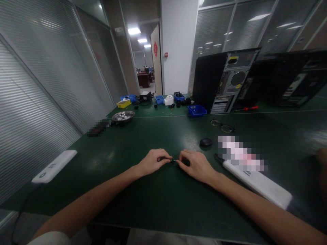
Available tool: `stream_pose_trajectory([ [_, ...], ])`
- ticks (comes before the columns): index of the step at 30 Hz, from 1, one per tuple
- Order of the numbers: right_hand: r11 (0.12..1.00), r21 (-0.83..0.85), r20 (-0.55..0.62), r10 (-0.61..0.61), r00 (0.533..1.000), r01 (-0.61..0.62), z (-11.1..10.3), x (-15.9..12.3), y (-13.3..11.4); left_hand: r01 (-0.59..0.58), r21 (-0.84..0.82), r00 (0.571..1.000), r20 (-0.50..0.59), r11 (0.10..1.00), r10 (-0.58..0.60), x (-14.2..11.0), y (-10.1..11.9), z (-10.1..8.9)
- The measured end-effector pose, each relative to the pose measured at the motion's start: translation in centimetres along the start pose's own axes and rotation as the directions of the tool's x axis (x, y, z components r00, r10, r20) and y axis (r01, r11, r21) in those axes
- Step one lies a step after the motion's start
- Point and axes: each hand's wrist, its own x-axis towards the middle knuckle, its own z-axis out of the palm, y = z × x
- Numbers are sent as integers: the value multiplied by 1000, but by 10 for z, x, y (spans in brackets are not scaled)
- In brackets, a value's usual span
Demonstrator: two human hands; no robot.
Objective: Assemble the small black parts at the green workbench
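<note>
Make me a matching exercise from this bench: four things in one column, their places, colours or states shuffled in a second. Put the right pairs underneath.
Column 1
1. Bowl
2. Glasses
3. Small dark part
4. Computer tower

Column 2
A. Between the fingertips of the left hand and right hand
B. Standing upright, with a black side panel
C. Just beyond the black oval object
D. Silver, towards the left side of the table

Right pairs: 1-D, 2-C, 3-A, 4-B
</note>
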Motion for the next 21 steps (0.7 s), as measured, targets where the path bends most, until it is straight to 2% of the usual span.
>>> stream_pose_trajectory([
  [6, 1000, -12, -1, -20, 1000, 20, 3, 1, -1, 24, -46, 1000, 3, 999, -23, 0, -2, -1],
  [21, 998, -25, -22, -59, 998, 59, 7, 5, -7, -64, 20, 998, -9, 998, 64, 0, -4, 1],
])
